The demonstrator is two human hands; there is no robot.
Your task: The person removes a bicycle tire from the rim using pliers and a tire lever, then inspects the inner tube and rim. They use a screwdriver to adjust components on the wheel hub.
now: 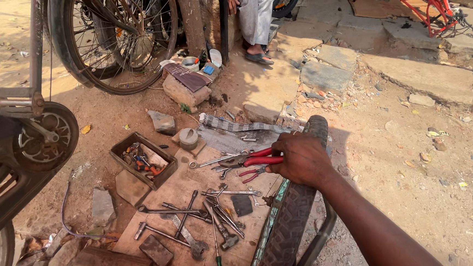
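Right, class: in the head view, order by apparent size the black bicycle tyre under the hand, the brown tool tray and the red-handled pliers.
1. Black bicycle tyre, though nearest the camera.
2. Brown tool tray.
3. Red-handled pliers.

1. Board (188,188) lies at centre, with wrenches (181,210) on it.
2. Tray (143,159) sits at the board's 10 o'clock.
3. Pliers (249,160) lie at its 2 o'clock, touching the right hand (301,159).
4. Tyre (291,217) stands at its 4 o'clock, under the hand.
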